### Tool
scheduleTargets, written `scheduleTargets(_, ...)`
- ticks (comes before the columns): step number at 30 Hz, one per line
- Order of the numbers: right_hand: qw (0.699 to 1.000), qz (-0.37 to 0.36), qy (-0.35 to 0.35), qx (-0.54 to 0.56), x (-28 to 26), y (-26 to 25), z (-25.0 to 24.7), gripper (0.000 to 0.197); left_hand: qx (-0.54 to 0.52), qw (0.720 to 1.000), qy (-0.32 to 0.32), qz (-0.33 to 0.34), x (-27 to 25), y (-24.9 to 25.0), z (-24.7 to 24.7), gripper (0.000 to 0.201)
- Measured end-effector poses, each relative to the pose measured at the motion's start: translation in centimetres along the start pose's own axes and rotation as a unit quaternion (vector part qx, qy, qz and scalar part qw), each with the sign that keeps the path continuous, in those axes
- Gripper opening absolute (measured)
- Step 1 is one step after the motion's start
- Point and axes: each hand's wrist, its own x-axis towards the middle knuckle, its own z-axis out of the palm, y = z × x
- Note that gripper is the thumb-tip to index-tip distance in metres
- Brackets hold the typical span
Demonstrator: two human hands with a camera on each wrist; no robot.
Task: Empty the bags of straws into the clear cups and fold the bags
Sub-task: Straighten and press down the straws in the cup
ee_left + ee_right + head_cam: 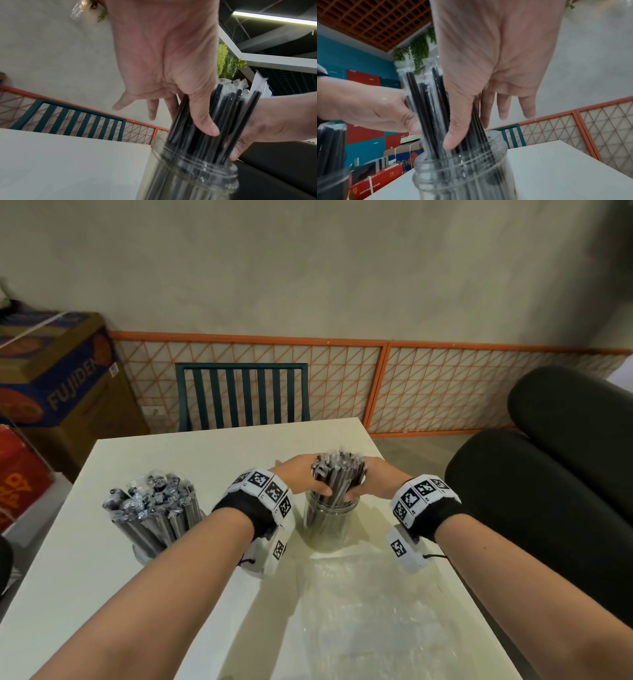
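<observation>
Bare grey wall, an orange lattice panel [253,378] and a green slatted chair [241,395] stand behind the white table [191,460], the work surface.

Largest item on it: an emptied clear bag [363,611], lying flat at the near edge, not yet folded. Judged thin, limp and slippery; take it by an edge or corner and press each fold down on the table.

Next: a filled clear cup [161,529] of wrapped straws, left of the left forearm, untouched.

Next: the second clear cup [330,522], upright at mid-table between both hands. Judged rigid, light and easy to tip; side pressure should be balanced.

Next: the bundle of black straws [339,477], standing in that cup with their upper part above the rim. Judged light and stiff individually, loose as a group, with slick film sleeves. Hold the bundle around its middle, just above the rim.

Left hand [164,60]: thumb and fingers curve around the bundle's left side, thumb lying on the straws.

Right hand [496,60]: thumb and fingers wrap the right side likewise. Both grasp the bundle; neither touches the cup wall, as far as can be seen.
</observation>
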Motion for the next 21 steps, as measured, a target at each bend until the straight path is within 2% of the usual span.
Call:
scheduleTargets(3, 1.0, 0.0, -0.008, -0.015, 0.2, 0.7, 0.7, 0.068, 0.025, 1.0, -0.004, -0.018, 0.2, -0.8, 0.9, 0.089)
scheduleTargets(6, 0.999, 0.012, -0.028, -0.018, 0.1, 0.9, 1.0, 0.085, 0.009, 1.0, 0.005, -0.005, 1.1, -2.1, 1.8, 0.107)
scheduleTargets(10, 0.999, -0.009, -0.031, 0.041, 0.1, 1.1, 1.5, 0.097, -0.062, 0.997, 0.01, 0.036, 0.2, -1.2, 2.2, 0.109)
scheduleTargets(12, 0.998, -0.021, -0.004, 0.061, 0.0, 1.0, 2.2, 0.096, -0.096, 0.994, 0.029, 0.052, -0.7, -0.2, 2.2, 0.105)
scheduleTargets(16, 0.991, -0.019, 0.103, 0.084, -0.2, 0.7, 2.2, 0.07, -0.076, 0.991, 0.093, 0.055, -1.3, 0.7, 1.5, 0.061)
scheduleTargets(18, 0.987, -0.034, 0.129, 0.09, -0.4, 0.5, 1.8, 0.067, -0.067, 0.991, 0.093, 0.066, -1.6, 1.0, 1.0, 0.059)
scheduleTargets(21, 0.992, -0.029, 0.099, 0.077, -1.0, 0.6, 2.3, 0.077, -0.048, 0.997, 0.045, 0.043, -1.4, 0.7, 1.3, 0.067)
